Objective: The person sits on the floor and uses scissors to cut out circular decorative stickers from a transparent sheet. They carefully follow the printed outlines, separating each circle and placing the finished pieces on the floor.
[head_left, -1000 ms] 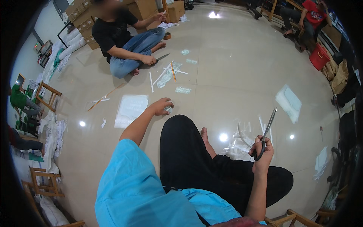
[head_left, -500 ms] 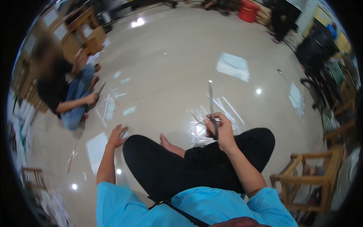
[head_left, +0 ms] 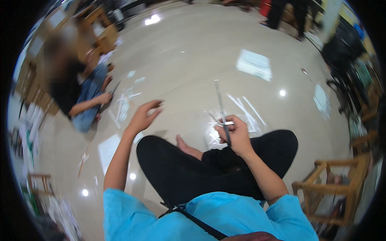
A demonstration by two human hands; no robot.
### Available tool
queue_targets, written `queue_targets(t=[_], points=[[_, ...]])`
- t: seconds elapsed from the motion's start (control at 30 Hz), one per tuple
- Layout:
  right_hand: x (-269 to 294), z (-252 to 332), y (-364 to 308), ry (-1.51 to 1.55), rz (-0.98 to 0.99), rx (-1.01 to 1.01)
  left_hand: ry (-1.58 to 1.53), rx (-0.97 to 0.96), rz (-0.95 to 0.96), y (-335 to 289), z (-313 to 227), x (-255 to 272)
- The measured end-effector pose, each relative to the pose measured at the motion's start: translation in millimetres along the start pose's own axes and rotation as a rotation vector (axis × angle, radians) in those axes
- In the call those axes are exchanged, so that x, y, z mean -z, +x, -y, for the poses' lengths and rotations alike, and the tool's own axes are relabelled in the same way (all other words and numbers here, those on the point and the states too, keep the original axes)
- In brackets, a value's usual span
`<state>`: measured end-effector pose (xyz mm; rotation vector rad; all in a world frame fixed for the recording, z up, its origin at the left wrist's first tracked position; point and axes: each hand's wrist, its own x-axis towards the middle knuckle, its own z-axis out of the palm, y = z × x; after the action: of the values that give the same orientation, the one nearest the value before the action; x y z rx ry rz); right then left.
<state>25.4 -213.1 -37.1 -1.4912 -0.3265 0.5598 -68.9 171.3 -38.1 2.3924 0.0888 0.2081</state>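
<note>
My right hand (head_left: 237,134) is closed round a pair of scissors (head_left: 219,100), above my crossed legs. Their long blade points away from me, and a second, shorter-looking blade stands apart from it to the left. Under and beyond this hand, clear plastic and white strips (head_left: 241,107) lie on the floor. My left hand (head_left: 145,115) is raised over the floor beyond my left knee, fingers apart, with nothing visible in it. A small pale piece (head_left: 138,137) lies by that knee, and a white sheet (head_left: 107,148) lies left of my forearm.
A co-worker (head_left: 76,90) sits at the left with a bladed tool in hand, near scattered strips and pale cut pieces (head_left: 124,106). Farther off lies a paper stack (head_left: 254,66). A wooden stool (head_left: 333,188) stands close on my right. Another person's legs (head_left: 285,18) are at the far right.
My left hand has lifted from the small piece by my left knee and moved away from me and to the right. The scissors stay in my right hand, tilted slightly more left.
</note>
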Motion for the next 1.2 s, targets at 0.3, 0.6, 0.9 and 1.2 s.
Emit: queue_targets(t=[0.3, 0.6, 0.9, 1.2], points=[[-11.6, -5.5, -9.6, -0.144, -0.065, 0.253, -0.786, 0.065, 0.485, 25.5, -170.4, -113.6], [14.4, 18.6, -1.6, -0.568, 0.13, 0.437, -0.705, -0.169, -0.004, 26.1, -148.7, -168.8], [47.8, 38.5, 2.1, -0.755, 0.025, 0.552, -0.803, 0.267, -0.386, 40.6, -90.6, -83.6], [228.3, 65.9, 13.1, -0.599, -0.353, 0.355, -0.847, 0.294, -0.687, -30.0, -2.7, -4.8]])
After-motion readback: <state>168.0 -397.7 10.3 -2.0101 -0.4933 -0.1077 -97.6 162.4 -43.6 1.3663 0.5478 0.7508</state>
